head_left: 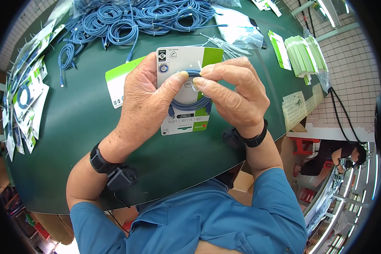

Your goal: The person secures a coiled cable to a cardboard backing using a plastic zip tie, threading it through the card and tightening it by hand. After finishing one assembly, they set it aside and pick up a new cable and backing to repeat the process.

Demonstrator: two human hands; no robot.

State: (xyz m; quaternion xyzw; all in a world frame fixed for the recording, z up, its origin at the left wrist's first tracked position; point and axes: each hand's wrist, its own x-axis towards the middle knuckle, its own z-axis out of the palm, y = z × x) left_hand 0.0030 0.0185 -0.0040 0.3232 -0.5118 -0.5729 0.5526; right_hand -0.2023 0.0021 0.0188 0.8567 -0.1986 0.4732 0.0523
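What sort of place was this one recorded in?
Probably a packing workshop: a heap of coiled blue cables lies on the far part of the green table, cards with blue cables attached are piled at its left, and another person is at a bench beyond.

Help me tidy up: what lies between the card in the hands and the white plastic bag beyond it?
A bunch of thin white ties lies on the green tabletop between the held card and the plastic bag, in the head view.

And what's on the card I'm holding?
On the card: a coiled blue cable and a thin white tie. Your left hand and right hand hide part of the cable.
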